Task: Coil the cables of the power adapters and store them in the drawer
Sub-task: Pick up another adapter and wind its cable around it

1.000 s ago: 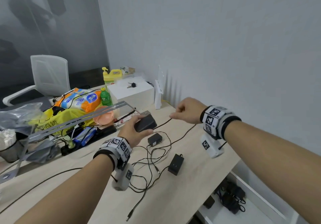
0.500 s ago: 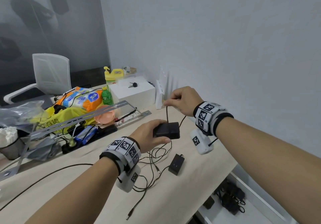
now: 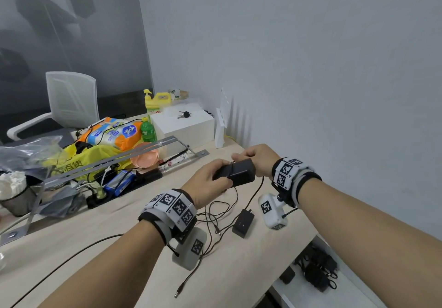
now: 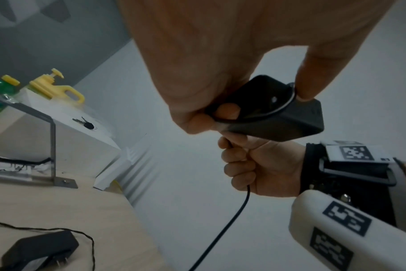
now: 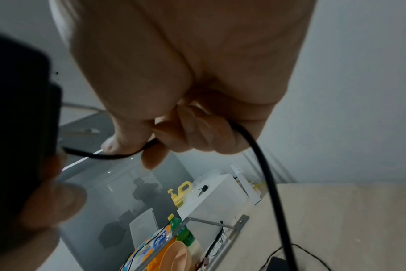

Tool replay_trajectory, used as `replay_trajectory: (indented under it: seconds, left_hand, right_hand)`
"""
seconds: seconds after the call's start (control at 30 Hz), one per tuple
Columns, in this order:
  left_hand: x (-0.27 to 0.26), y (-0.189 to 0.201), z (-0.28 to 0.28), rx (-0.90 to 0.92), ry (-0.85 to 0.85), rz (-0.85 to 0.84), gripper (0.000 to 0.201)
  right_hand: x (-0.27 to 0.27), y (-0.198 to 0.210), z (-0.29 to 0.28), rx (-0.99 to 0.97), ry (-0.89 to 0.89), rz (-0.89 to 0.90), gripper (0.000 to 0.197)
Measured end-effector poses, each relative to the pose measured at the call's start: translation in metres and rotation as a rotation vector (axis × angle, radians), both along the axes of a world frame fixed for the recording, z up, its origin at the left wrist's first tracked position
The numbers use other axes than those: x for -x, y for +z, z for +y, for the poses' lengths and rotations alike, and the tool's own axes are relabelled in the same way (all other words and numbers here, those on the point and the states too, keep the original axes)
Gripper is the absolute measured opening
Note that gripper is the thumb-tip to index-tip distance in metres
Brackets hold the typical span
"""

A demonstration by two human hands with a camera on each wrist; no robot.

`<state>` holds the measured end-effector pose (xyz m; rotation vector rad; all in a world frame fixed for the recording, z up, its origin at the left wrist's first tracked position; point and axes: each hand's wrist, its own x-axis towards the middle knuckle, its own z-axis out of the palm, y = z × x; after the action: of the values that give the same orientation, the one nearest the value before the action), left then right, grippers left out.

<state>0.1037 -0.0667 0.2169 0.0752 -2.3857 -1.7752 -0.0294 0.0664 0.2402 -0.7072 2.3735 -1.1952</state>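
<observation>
left hand (image 3: 210,178): fingers curled, gripping | right hand (image 3: 257,158): fingers curled, pinching | hands close together

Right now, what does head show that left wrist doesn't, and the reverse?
Head only: the open drawer with stored adapters, the white chair, the loose cable end on the desk.

Left wrist only: a cable turn lying across the held adapter, and the right hand's fingers curled round the cable.

Both: left hand gripping that adapter, right hand beside it, spare adapter on the desk, keys on the white box.
</observation>
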Motion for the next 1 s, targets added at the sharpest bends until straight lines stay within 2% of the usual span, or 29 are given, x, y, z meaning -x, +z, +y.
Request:
replay_trajectory:
  seconds: [0.03, 0.07, 0.13, 0.2, 0.27, 0.37, 0.53, 0.77, 0.87, 1.0]
  left_hand:
    - [0.001, -0.001, 0.001, 0.0, 0.017, 0.01, 0.058]
    - [0.001, -0.003, 0.002, -0.012, 0.034, 0.016, 0.057]
    - [0.003, -0.007, 0.002, -0.076, 0.074, 0.024, 0.05]
    - [0.005, -0.013, -0.002, -0.127, 0.112, 0.025, 0.042]
    - [0.007, -0.018, -0.007, -0.153, 0.182, 0.045, 0.039]
    - [0.013, -0.027, -0.014, -0.158, 0.299, 0.055, 0.044]
    - [0.014, -0.032, -0.02, 0.129, 0.422, 0.072, 0.051]
    - [0.011, -0.01, -0.026, 0.497, 0.413, 0.141, 0.054]
    - [0.012, -0.009, -0.032, 0.622, 0.354, 0.135, 0.053]
    - [0.012, -0.008, -0.037, 0.863, 0.179, 0.078, 0.053]
  right_hand:
    - [-0.002, -0.001, 0.002, -0.025, 0.009, -0.005, 0.023]
    - [-0.003, -0.003, 0.003, -0.067, 0.018, 0.003, 0.021]
    - [-0.006, -0.009, 0.005, -0.137, 0.014, 0.015, 0.024]
    - [-0.013, -0.017, 0.005, -0.136, 0.007, -0.067, 0.02]
    - [-0.021, -0.026, 0.003, -0.109, 0.021, -0.125, 0.029]
    - [-0.031, -0.027, -0.003, -0.155, 0.117, -0.042, 0.02]
    - [-0.034, -0.012, -0.014, -0.332, 0.229, 0.243, 0.026]
    - [-0.034, 0.018, -0.023, -0.547, 0.312, 0.52, 0.034]
    - [-0.036, 0.033, -0.028, -0.566, 0.336, 0.565, 0.033]
    - [-0.032, 0.058, -0.031, -0.551, 0.34, 0.583, 0.031]
